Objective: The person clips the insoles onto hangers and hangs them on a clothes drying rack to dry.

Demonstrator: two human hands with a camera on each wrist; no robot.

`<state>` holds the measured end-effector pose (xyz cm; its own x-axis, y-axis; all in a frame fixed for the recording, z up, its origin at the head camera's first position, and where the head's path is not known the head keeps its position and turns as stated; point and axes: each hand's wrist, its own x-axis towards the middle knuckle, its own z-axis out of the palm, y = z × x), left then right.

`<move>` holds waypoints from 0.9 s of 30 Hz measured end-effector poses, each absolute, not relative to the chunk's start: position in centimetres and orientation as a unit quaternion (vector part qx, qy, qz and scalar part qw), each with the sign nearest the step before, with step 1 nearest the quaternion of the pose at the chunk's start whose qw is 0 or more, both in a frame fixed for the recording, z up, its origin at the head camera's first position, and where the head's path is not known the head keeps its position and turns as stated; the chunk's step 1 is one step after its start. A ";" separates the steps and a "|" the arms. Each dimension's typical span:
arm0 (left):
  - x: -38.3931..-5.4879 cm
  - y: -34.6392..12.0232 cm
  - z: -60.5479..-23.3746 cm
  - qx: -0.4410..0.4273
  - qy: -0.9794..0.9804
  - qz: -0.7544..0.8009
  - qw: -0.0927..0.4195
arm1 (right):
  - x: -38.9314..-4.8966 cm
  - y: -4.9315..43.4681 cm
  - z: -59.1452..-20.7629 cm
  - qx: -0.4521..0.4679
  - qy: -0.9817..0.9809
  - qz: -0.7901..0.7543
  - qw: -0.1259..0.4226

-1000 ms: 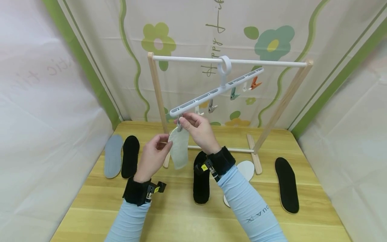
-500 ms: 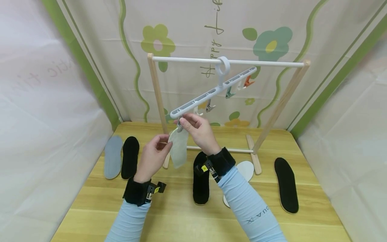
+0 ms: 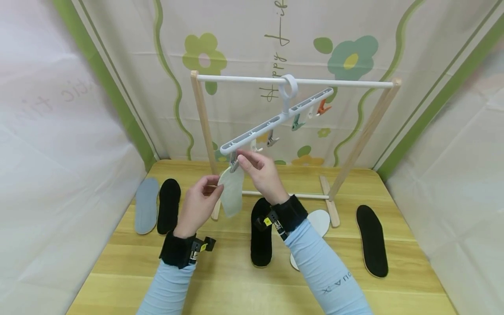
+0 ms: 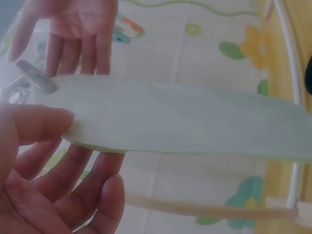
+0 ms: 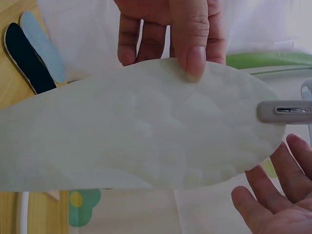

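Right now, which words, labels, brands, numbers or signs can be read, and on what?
"Happy Lif", cut off: white floral fabric backdrop.
"tic ti", faint, turned, cut off: white fabric left wall.
Light-blue fabric right sleeve: dark lettering, too unclear.
Yellow labels on black wrist cameras: too small.

The head view is bright, the left wrist view dimmer, hazy.

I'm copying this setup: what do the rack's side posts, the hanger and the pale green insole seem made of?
Side posts: probably bare wood, matte, tan with visible grain.
Hanger: likely moulded plastic, smooth and pale, with slots along its bar.
Pale green insole: perhaps foam or fabric, matte, with a dimpled surface; which is unclear.
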<state>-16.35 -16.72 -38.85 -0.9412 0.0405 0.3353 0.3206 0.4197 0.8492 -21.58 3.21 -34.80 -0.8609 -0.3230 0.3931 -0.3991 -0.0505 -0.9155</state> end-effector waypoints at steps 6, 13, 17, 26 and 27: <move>-16.5 -16.8 -39.0 -0.108 -0.832 -0.527 0.134 | -21.1 4.0 -35.3 0.256 -0.705 0.661 0.032; -16.9 -17.1 -38.9 -0.106 -0.832 -0.529 0.133 | -20.3 5.8 -36.5 0.234 -0.748 0.621 0.023; -17.1 -17.3 -38.8 -0.108 -0.831 -0.528 0.137 | -20.0 7.3 -37.6 0.234 -0.757 0.610 0.026; -17.7 -17.4 -39.0 -0.103 -0.835 -0.521 0.142 | -19.0 11.5 -39.7 0.194 -0.796 0.572 0.045; -17.8 -17.4 -39.0 -0.103 -0.836 -0.519 0.143 | -18.8 12.0 -39.9 0.187 -0.800 0.568 0.049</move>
